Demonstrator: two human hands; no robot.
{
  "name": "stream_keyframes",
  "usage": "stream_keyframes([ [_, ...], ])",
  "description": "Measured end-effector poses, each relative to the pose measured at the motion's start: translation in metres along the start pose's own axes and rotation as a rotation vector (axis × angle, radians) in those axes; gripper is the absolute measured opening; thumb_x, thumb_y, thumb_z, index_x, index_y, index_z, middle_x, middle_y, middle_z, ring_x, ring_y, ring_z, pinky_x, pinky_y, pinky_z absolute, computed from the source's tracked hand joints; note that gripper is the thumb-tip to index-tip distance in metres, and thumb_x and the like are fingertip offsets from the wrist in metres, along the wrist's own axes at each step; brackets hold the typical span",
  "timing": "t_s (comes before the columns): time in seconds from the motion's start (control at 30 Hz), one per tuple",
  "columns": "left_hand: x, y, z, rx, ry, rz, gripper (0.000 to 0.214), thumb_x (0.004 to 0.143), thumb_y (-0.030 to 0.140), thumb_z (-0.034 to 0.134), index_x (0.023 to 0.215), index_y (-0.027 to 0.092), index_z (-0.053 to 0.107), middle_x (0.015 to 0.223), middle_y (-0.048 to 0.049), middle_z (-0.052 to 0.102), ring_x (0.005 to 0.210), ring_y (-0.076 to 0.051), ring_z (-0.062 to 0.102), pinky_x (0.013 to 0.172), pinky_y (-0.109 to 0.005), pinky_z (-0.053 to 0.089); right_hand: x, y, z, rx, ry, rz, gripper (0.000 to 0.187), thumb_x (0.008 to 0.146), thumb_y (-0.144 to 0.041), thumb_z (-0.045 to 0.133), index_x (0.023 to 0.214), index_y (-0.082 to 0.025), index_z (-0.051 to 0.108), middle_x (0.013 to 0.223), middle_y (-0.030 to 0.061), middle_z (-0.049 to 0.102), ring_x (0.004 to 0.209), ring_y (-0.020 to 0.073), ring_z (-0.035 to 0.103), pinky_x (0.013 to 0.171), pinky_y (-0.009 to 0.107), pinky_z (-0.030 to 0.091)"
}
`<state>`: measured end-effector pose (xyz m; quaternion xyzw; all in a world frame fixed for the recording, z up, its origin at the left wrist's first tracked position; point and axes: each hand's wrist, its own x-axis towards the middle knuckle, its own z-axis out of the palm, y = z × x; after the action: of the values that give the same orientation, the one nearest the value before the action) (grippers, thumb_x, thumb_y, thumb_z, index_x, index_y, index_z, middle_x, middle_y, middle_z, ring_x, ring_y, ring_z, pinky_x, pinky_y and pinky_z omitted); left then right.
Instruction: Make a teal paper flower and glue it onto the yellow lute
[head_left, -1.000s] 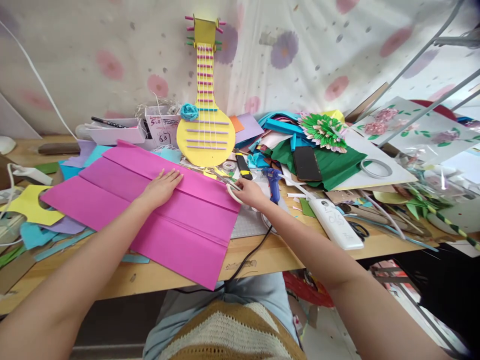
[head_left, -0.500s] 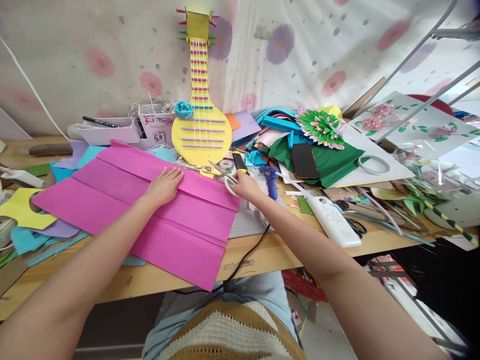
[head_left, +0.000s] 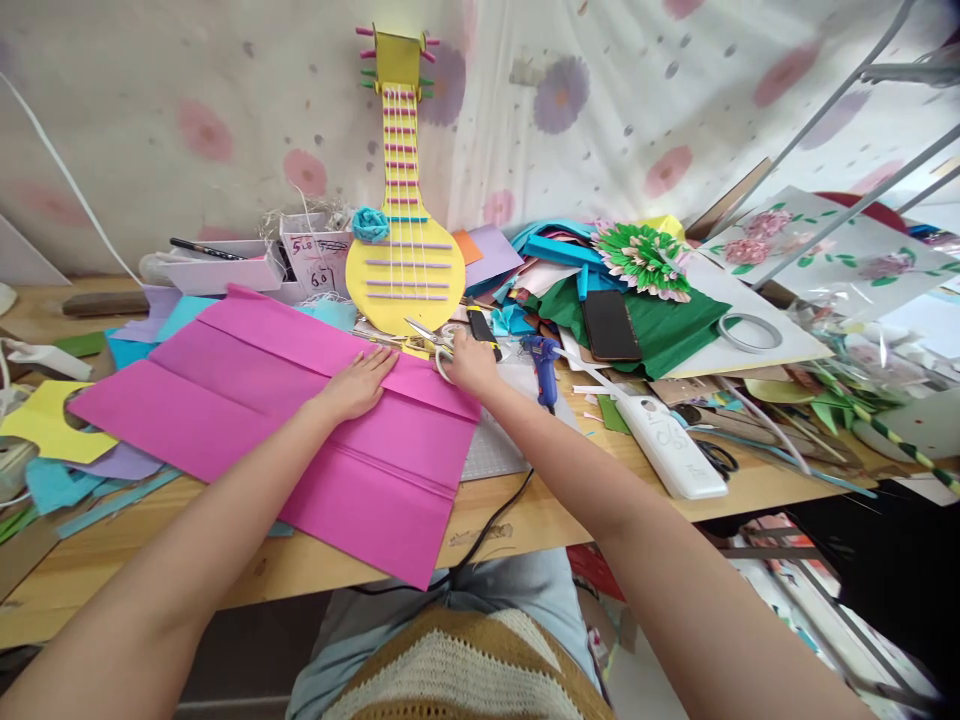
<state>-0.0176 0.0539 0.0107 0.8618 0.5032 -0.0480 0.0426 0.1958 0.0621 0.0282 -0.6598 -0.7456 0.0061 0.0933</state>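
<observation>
A large magenta sheet of paper (head_left: 247, 400) with several fold lines lies slanted across the table. Its top strip is folded over. My left hand (head_left: 360, 385) rests flat on that strip, fingers stretched toward the right. In my right hand (head_left: 472, 362) is a pair of scissors (head_left: 429, 334) with pale handles, held at the sheet's upper right edge. The blades point up and left, just below the yellow paper lute (head_left: 405, 275), which leans upright against the curtain. How the fingers sit in the scissor handles is partly hidden.
A blue glue gun (head_left: 543, 368), a phone (head_left: 611, 325), a white power strip (head_left: 670, 443) and a tape ring (head_left: 750, 333) lie to the right. A utility knife (head_left: 484, 330) is beyond my right hand. Paper scraps and a yellow cutout (head_left: 52, 425) cover the left side.
My left hand has slid to the right along the folded strip. My right hand has shifted slightly left with the scissors. The sheet stays nearly in place.
</observation>
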Motion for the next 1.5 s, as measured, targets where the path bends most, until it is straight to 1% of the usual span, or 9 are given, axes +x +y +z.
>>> stream_keyframes([
  [0.17,0.001,-0.001,-0.005,-0.057,-0.087,-0.003,0.066,0.084,0.028,0.024,0.147,0.013,0.01,0.154,-0.0062,0.007,0.141,-0.019,0.003,0.115,-0.041,0.005,0.002,0.0,-0.001,-0.01,-0.021,0.017,0.042,0.084,-0.041,0.049,0.112,-0.011,0.044,0.106,0.0167,0.063,0.099,0.027,0.06,0.084,0.037,0.043],
  [0.3,0.001,-0.007,-0.008,-0.111,-0.11,0.027,0.074,0.079,0.03,0.031,0.147,0.015,0.006,0.154,-0.0062,0.002,0.141,-0.022,-0.002,0.113,-0.048,0.001,0.003,-0.001,-0.001,0.009,-0.013,-0.011,0.046,0.084,-0.045,0.048,0.114,-0.011,0.041,0.107,0.0162,0.063,0.102,0.0268,0.059,0.087,0.037,0.042],
  [0.37,0.001,-0.011,-0.011,-0.178,-0.094,0.039,0.076,0.077,0.027,0.032,0.147,0.018,0.005,0.153,-0.0045,0.002,0.141,-0.023,-0.002,0.112,-0.052,0.001,0.003,-0.001,0.002,0.001,-0.011,-0.024,0.045,0.085,-0.045,0.048,0.114,-0.011,0.041,0.107,0.0162,0.063,0.101,0.0267,0.059,0.087,0.037,0.041],
  [0.47,0.001,-0.02,-0.011,-0.255,-0.001,-0.017,0.068,0.082,0.025,0.025,0.147,0.022,0.008,0.153,-0.0016,0.007,0.141,-0.02,0.002,0.112,-0.051,0.001,0.003,0.001,0.005,-0.004,-0.02,-0.023,0.044,0.086,-0.044,0.047,0.114,-0.011,0.042,0.107,0.0166,0.063,0.099,0.0267,0.059,0.086,0.037,0.042],
  [0.6,0.005,-0.025,0.0,-0.145,0.067,-0.138,0.063,0.09,0.042,0.018,0.146,0.015,0.015,0.152,-0.0074,0.014,0.141,-0.021,0.007,0.113,-0.049,-0.003,0.002,0.0,0.005,0.008,-0.024,-0.003,0.044,0.086,-0.045,0.047,0.113,-0.011,0.041,0.107,0.0167,0.062,0.101,0.0268,0.059,0.085,0.036,0.042],
  [0.77,0.009,-0.023,0.016,-0.043,0.081,-0.16,0.069,0.09,0.051,0.016,0.145,0.011,0.016,0.152,-0.0108,0.013,0.141,-0.023,0.007,0.113,-0.049,0.0,-0.002,-0.011,0.001,0.021,0.007,-0.037,0.038,0.087,-0.041,0.044,0.111,-0.011,0.043,0.108,0.0162,0.062,0.101,0.0256,0.058,0.084,0.036,0.042],
  [1.03,0.01,-0.023,0.011,-0.065,0.027,-0.165,0.073,0.088,0.055,0.018,0.146,0.012,0.012,0.153,-0.0096,0.01,0.142,-0.023,0.006,0.113,-0.048,0.002,0.005,-0.016,0.014,-0.031,0.037,-0.059,0.033,0.088,-0.038,0.043,0.107,-0.011,0.045,0.103,0.0166,0.063,0.097,0.0253,0.059,0.083,0.037,0.041],
  [1.27,0.011,-0.06,0.005,-0.018,0.031,-0.231,0.074,0.088,0.055,0.015,0.145,0.008,0.015,0.153,-0.0098,0.013,0.142,-0.022,0.006,0.114,-0.046,-0.001,0.002,-0.013,0.019,-0.015,0.061,-0.059,0.034,0.089,-0.04,0.04,0.107,-0.011,0.046,0.105,0.0167,0.062,0.099,0.025,0.059,0.084,0.037,0.04],
  [1.5,0.015,-0.109,0.003,0.002,0.143,-0.445,0.076,0.086,0.055,0.014,0.144,0.005,0.021,0.152,-0.0131,0.017,0.141,-0.027,0.009,0.113,-0.05,0.001,0.002,-0.012,0.027,-0.018,0.109,-0.075,0.03,0.09,-0.039,0.04,0.104,-0.013,0.046,0.103,0.015,0.063,0.097,0.0243,0.058,0.084,0.037,0.039],
])
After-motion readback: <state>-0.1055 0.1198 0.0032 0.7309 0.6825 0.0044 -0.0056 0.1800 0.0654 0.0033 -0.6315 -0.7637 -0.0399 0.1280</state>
